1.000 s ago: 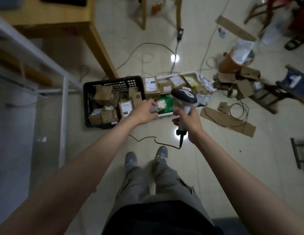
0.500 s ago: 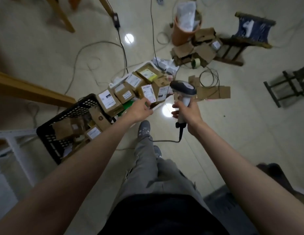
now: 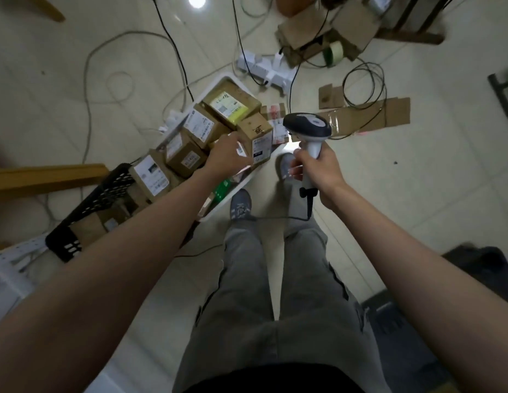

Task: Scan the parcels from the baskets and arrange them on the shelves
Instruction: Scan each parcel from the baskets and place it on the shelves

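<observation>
- Black plastic forms the basket at the left, tilted in view and holding a few brown boxes low inside it.
- Next to it, a white basket is piled high with cardboard parcels, most showing white labels; one carries a yellow label.
- The left hand reaches over this pile, its fingers curled round a small parcel with a barcode strip; it sits just beside a taller box.
- The step in hand looks like scanning this parcel. To do it well, the person should turn the barcode face up and clear of the fingers, lifting it away from neighbouring labels so only one code is read.
- The right hand clenches the handle of the scanner, whose head hangs near the parcels; whether a finger lies on the trigger cannot be told.
- The scanner cable trails between the feet and could snag.
- Flattened cardboard lies on the floor at right.
</observation>
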A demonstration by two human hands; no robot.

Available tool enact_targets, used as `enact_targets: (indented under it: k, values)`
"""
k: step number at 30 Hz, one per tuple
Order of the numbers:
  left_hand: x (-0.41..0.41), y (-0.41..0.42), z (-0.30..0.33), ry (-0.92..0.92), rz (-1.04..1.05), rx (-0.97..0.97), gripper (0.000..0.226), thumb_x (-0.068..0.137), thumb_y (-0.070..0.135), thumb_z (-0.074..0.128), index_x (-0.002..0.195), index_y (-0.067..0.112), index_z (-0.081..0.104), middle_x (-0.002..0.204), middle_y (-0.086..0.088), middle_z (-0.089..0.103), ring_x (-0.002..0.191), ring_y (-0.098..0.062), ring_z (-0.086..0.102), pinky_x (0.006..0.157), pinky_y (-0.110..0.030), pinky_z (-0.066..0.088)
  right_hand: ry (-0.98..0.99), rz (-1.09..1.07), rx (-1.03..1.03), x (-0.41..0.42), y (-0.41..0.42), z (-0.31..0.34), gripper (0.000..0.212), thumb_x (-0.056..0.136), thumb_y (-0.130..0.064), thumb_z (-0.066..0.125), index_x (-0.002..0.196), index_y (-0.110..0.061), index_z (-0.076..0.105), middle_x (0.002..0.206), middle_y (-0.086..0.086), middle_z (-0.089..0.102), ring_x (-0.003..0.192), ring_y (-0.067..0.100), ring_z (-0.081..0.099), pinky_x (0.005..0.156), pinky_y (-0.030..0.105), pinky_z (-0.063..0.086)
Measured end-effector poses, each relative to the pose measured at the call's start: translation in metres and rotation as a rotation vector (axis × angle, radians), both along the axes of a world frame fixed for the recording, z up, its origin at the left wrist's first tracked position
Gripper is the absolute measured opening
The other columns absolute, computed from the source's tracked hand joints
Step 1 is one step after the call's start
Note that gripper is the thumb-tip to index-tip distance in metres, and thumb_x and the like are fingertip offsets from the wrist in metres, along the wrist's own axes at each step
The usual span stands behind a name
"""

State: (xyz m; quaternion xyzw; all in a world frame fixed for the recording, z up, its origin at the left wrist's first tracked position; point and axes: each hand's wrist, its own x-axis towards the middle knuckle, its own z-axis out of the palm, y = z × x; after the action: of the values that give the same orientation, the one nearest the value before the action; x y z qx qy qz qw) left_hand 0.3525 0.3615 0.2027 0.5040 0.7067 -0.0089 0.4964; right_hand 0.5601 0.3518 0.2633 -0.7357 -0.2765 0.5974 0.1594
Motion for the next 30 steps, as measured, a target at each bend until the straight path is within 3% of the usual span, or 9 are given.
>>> enact_targets:
  k: [3,6,10,16,23,30]
  values:
    - [0.015,0.031,-0.059,0.114,-0.025,-0.039,0.069,0.079,0.030,0.082,0.138,0.014,0.050,0.139,-0.011,0.048,0.123,-0.027,0.050,0.092,-0.032,0.043,0.020,0.028,-0.035,0.012,0.022,-0.059,0.007,0.097,-0.017,0.059,0.103,-0.019,0.056,0.082,0.008,0.069,0.072,0.022,0.067,0.083,0.053,0.059]
    - [0.027,0.058,-0.116,0.205,-0.050,-0.082,0.094,0.076,0.035,0.085,0.152,0.014,0.034,0.154,-0.013,0.034,0.141,-0.033,0.034,0.114,-0.045,0.036,0.017,0.084,-0.066,0.024,0.041,-0.115,0.012,0.099,-0.018,0.058,0.110,-0.015,0.056,0.084,0.009,0.069,0.074,0.023,0.068,0.084,0.052,0.060]
    - [0.028,0.082,-0.173,0.263,-0.082,-0.177,0.118,0.069,0.039,0.090,0.159,0.016,0.018,0.164,-0.011,0.019,0.150,-0.035,0.018,0.121,-0.053,0.025,0.016,0.125,-0.106,0.038,0.055,-0.167,0.020,0.099,-0.015,0.056,0.118,-0.009,0.057,0.097,0.020,0.073,0.076,0.025,0.069,0.083,0.050,0.060]
    - [0.024,0.091,-0.200,0.284,-0.049,-0.154,0.100,0.067,0.034,0.091,0.149,0.011,0.038,0.148,-0.009,0.038,0.137,-0.031,0.036,0.116,-0.045,0.035,0.057,0.123,-0.141,0.046,0.063,-0.190,0.012,0.101,-0.017,0.056,0.113,-0.018,0.057,0.099,0.018,0.073,0.078,0.024,0.070,0.086,0.047,0.061]
    - [0.014,0.091,-0.187,0.277,-0.055,-0.117,0.099,0.065,0.034,0.092,0.145,0.010,0.040,0.145,-0.011,0.042,0.133,-0.031,0.040,0.110,-0.041,0.036,0.113,0.109,-0.179,0.041,0.065,-0.181,0.013,0.100,-0.015,0.058,0.113,-0.015,0.058,0.089,0.013,0.070,0.073,0.022,0.067,0.087,0.052,0.060]
    - [0.009,0.089,-0.184,0.258,-0.061,-0.113,0.098,0.065,0.033,0.092,0.145,0.010,0.041,0.143,-0.010,0.043,0.129,-0.031,0.042,0.107,-0.040,0.038,0.054,0.147,-0.181,0.036,0.069,-0.187,0.023,0.101,-0.023,0.058,0.123,-0.018,0.055,0.103,0.014,0.070,0.077,0.021,0.070,0.085,0.049,0.062]
